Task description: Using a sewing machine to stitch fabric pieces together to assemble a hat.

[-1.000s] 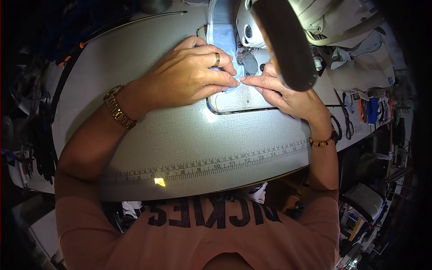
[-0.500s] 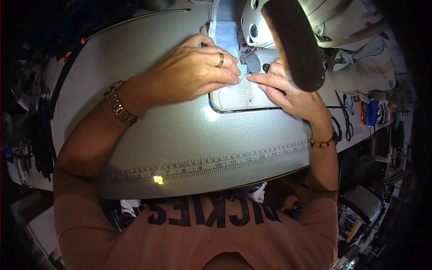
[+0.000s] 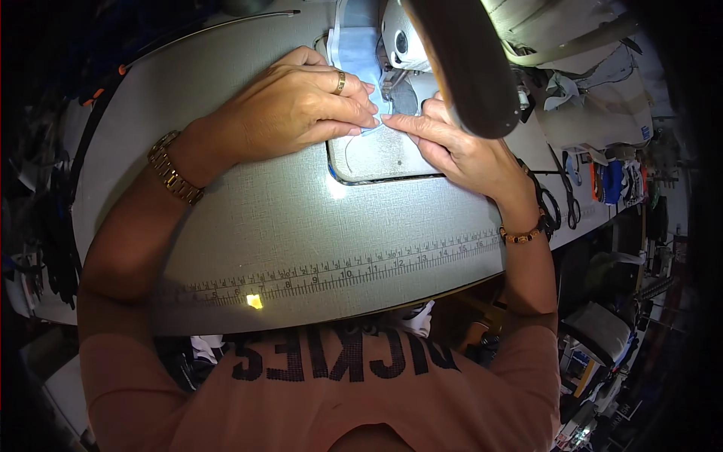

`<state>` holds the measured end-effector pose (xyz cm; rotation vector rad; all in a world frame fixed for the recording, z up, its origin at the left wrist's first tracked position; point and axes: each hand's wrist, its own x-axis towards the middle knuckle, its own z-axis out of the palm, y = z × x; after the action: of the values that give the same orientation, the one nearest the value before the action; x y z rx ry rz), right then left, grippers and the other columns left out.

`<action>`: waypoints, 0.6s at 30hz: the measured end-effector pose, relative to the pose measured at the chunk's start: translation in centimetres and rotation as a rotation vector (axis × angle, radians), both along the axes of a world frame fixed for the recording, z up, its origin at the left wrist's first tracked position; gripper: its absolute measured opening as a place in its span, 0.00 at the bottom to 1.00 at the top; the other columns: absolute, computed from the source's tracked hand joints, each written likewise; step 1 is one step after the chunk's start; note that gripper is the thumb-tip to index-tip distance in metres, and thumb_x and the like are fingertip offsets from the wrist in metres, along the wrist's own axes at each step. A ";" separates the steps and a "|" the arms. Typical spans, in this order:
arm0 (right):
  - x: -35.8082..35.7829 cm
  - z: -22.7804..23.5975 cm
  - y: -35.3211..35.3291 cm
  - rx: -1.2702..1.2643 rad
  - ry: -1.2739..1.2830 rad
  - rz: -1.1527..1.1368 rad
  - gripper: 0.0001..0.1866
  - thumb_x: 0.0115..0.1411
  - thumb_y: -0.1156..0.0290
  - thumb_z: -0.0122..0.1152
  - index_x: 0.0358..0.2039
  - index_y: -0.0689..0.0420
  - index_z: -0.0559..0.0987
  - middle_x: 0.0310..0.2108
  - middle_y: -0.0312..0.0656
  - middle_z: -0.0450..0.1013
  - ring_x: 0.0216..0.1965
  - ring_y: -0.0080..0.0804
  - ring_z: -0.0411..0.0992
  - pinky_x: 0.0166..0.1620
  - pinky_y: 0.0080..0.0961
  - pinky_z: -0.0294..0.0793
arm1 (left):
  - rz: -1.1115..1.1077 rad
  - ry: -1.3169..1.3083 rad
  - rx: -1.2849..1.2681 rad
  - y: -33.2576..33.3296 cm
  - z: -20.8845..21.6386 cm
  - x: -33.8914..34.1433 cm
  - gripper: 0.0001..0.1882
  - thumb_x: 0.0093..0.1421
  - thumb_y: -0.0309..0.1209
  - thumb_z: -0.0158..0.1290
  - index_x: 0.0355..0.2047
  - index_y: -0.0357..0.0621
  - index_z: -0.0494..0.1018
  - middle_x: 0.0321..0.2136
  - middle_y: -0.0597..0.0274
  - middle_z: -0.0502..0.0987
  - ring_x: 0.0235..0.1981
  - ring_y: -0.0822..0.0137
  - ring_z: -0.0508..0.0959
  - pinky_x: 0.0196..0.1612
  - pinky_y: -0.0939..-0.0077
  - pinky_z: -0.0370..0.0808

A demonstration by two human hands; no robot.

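A light blue piece of fabric (image 3: 354, 47) lies under the needle area of a white sewing machine (image 3: 400, 41). My left hand (image 3: 312, 102), with a ring and a gold watch, is closed on the fabric's near end, its fingers bunched together and pressing down. From the other side, my right hand (image 3: 463, 147) reaches in with its index finger stretched out. That fingertip touches the fabric's edge beside the left fingertips, just in front of the presser foot (image 3: 388, 92). The thumb is apart from the index finger, and the other fingers are partly hidden. A loose thread curves over the machine's bed plate (image 3: 384, 157).
A dark curved lamp or cover (image 3: 467, 71) hangs over my right hand. Black scissors (image 3: 568, 192) lie to the right, near a cloth bundle (image 3: 595, 83). A printed ruler (image 3: 346, 275) runs along the table's front edge, with a yellow scrap (image 3: 254, 301) beside it.
The whole view has shifted slightly, so everything sits further left. My right index finger has closed in on the fabric's edge beside the left fingertips. The left hand keeps its hold.
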<state>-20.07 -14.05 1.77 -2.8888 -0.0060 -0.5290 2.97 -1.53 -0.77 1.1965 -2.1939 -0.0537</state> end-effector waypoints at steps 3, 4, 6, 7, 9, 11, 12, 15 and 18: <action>0.0 0.0 -0.2 -0.025 -0.003 -0.015 0.16 0.51 0.79 0.61 0.41 0.52 0.83 0.21 0.35 0.65 0.29 0.30 0.68 0.33 0.27 0.73 | 0.019 -0.012 -0.009 0.0 0.1 0.0 0.08 0.59 0.36 0.56 0.36 0.52 0.81 0.37 0.73 0.81 0.47 0.77 0.76 0.50 0.73 0.62; -0.1 0.0 -0.1 -0.037 0.002 -0.022 0.17 0.51 0.80 0.61 0.42 0.51 0.83 0.21 0.36 0.65 0.28 0.30 0.67 0.34 0.27 0.73 | 0.025 -0.010 -0.005 0.0 0.2 -0.1 0.08 0.59 0.37 0.56 0.36 0.52 0.81 0.37 0.73 0.81 0.46 0.77 0.76 0.50 0.73 0.62; -0.1 -0.1 -0.2 -0.030 -0.001 -0.019 0.17 0.51 0.79 0.60 0.42 0.51 0.83 0.22 0.36 0.65 0.28 0.31 0.67 0.34 0.28 0.73 | 0.031 -0.016 -0.005 0.0 0.1 -0.1 0.08 0.59 0.37 0.56 0.36 0.52 0.81 0.38 0.73 0.81 0.45 0.77 0.76 0.50 0.73 0.62; -0.1 -0.2 -0.3 -0.023 -0.001 -0.019 0.18 0.51 0.79 0.60 0.43 0.51 0.82 0.22 0.36 0.65 0.28 0.31 0.67 0.34 0.28 0.73 | 0.035 -0.019 -0.007 0.0 0.1 -0.2 0.09 0.59 0.37 0.55 0.36 0.52 0.81 0.38 0.72 0.81 0.44 0.77 0.76 0.50 0.73 0.62; -0.1 -0.5 -0.5 -0.013 -0.006 -0.022 0.18 0.51 0.80 0.60 0.43 0.51 0.82 0.22 0.36 0.65 0.28 0.31 0.67 0.34 0.28 0.73 | 0.054 -0.039 -0.033 0.0 0.0 -0.2 0.09 0.59 0.37 0.55 0.36 0.51 0.81 0.38 0.72 0.81 0.44 0.77 0.76 0.50 0.73 0.63; -0.2 -0.7 -0.7 -0.002 -0.011 -0.022 0.18 0.51 0.80 0.60 0.43 0.51 0.82 0.22 0.36 0.65 0.28 0.32 0.67 0.34 0.28 0.73 | 0.076 -0.060 -0.060 0.0 0.2 -0.3 0.09 0.59 0.37 0.55 0.36 0.51 0.81 0.37 0.72 0.81 0.43 0.77 0.76 0.50 0.73 0.63; -0.3 -0.8 -0.7 0.009 0.015 -0.026 0.20 0.52 0.81 0.59 0.47 0.51 0.80 0.24 0.37 0.63 0.29 0.30 0.66 0.34 0.26 0.70 | 0.082 -0.056 -0.032 0.1 0.4 -0.4 0.09 0.59 0.37 0.55 0.36 0.51 0.81 0.37 0.72 0.81 0.44 0.76 0.76 0.50 0.73 0.63; -0.2 -0.7 -0.6 0.012 0.028 0.007 0.22 0.54 0.82 0.58 0.50 0.52 0.79 0.25 0.38 0.61 0.30 0.30 0.64 0.35 0.24 0.68 | 0.072 -0.072 -0.038 0.2 0.5 -0.1 0.09 0.60 0.36 0.54 0.36 0.50 0.81 0.37 0.71 0.81 0.45 0.75 0.76 0.52 0.72 0.63; -0.2 -0.4 -0.5 -0.021 0.033 0.038 0.22 0.54 0.82 0.58 0.50 0.53 0.78 0.25 0.38 0.61 0.30 0.32 0.64 0.36 0.26 0.68 | 0.035 -0.066 -0.053 0.2 0.6 0.1 0.09 0.61 0.36 0.54 0.36 0.50 0.80 0.37 0.70 0.81 0.47 0.74 0.76 0.53 0.70 0.63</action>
<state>-20.24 -14.57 1.41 -2.9114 -0.0623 -0.4771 3.03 -1.30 -0.17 1.2226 -2.2168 0.0593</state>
